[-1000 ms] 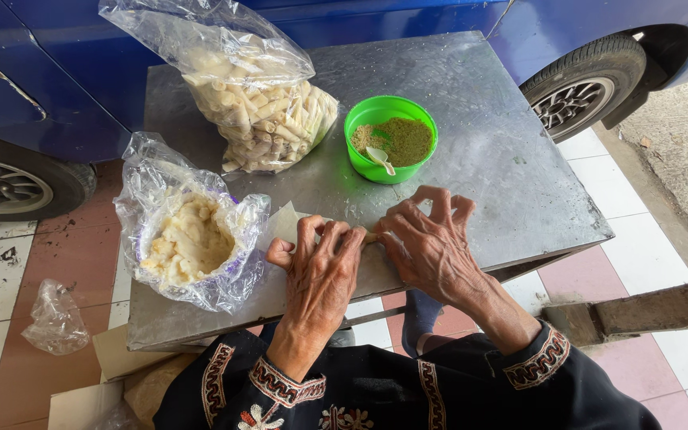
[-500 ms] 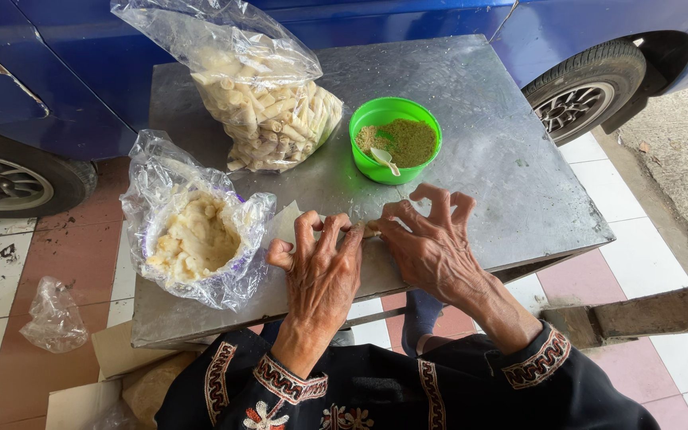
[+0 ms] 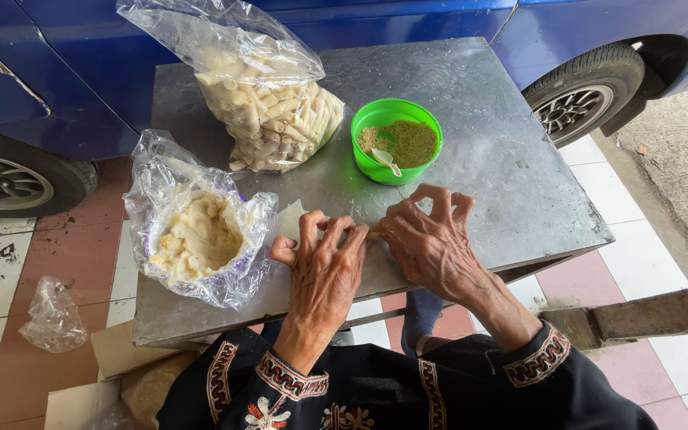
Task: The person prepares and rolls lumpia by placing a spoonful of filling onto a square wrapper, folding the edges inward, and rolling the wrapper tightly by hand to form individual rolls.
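While both sit side by side at the near edge of the metal desk (image 3: 519, 183), the left hand (image 3: 324, 267) and right hand (image 3: 431, 243) press curled fingers down on a thin pale wrapper (image 3: 290, 219), rolling it. Left of them there's a bag of dough (image 3: 197, 235); further back, a green bowl (image 3: 396, 139) and a bag of finished rolls (image 3: 268, 111).

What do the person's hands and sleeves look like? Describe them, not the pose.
Both hands are bare: no gloves, rings or watch show on the left hand or the right hand. The dark sleeves end at the wrists in cuffs with brown and cream embroidered bands; a floral motif shows near the left cuff.
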